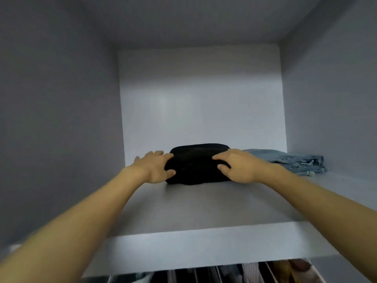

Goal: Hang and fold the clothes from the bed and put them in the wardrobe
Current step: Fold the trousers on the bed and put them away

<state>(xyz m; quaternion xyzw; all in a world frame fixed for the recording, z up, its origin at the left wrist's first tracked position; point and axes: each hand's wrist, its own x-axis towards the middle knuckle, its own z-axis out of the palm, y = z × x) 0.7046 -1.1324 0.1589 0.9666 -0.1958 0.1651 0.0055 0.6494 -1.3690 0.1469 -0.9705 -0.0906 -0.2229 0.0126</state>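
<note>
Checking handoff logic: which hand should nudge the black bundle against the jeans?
Left, probably. The left hand grips the black bundle on the side away from the jeans; the right hand sits between them.

Only grey side walls (61,119), a pale back panel (200,99) and a ceiling panel (193,21), all plain, slightly blurred.

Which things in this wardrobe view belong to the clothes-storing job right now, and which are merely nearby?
In the job:
folded black garment
left hand
right hand
wardrobe shelf

Nearby:
folded jeans, on the same shelf
hanging clothes, below the shelf
</note>
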